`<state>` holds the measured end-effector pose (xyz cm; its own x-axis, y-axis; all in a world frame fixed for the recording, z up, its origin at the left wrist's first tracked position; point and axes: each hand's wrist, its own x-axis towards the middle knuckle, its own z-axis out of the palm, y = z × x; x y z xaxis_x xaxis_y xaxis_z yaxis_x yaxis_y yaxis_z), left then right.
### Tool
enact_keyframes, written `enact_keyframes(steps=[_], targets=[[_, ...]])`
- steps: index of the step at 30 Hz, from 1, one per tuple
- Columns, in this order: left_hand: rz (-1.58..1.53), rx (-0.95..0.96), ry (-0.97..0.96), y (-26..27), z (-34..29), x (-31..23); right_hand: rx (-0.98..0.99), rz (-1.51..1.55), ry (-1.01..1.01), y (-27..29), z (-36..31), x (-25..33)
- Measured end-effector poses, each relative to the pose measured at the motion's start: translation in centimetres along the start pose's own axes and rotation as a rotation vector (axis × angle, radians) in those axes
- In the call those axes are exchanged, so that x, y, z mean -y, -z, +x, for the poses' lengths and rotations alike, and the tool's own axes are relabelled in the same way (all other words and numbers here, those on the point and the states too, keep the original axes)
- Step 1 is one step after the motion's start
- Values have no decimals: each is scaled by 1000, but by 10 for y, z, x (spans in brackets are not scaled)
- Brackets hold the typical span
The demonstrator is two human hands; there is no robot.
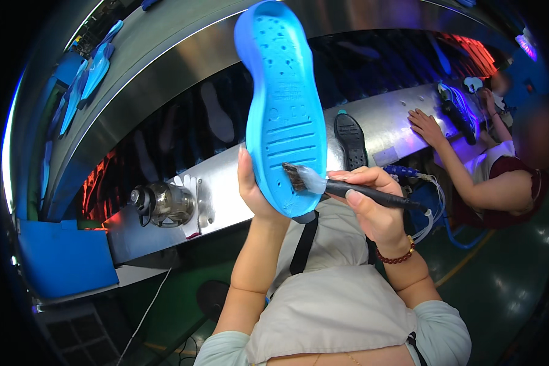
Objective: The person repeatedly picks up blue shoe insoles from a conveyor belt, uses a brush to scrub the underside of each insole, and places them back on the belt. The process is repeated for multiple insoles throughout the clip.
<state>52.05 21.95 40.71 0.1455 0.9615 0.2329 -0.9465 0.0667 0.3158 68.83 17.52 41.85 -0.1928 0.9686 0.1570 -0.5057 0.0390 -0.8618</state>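
A bright blue shoe sole [290,125] is held up in front of me, its hollow inner side facing me and its narrower end pointing away. My left hand [256,189] grips the sole's near left edge, thumb along the side. In my right hand [378,204] is a black-handled brush [372,194], fed by thin tubes at its rear end. Its dark bristles [293,177] rest against the sole's inner face near the wide end. Beyond the brush, a black shoe sole [351,140] lies on the metal ledge [226,204].
A metal pot with a dark lid [161,204] stands on the ledge beside a white glove [191,189]. Dark slatted conveyors with soles run behind the ledge, under a metal hood. More blue soles [97,70] lie at upper left. A co-worker's arm [463,171] reaches onto the ledge at right.
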Motion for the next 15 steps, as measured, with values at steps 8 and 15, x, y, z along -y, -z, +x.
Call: enact_keyframes(steps=[8, 15], targets=[[-16, -84, 27, 1, 6, -3, 198, -747, 490, -27, -13, 6], [-158, 58, 32, 4, 12, -9, 275, -686, 401, -17, 4, 7]])
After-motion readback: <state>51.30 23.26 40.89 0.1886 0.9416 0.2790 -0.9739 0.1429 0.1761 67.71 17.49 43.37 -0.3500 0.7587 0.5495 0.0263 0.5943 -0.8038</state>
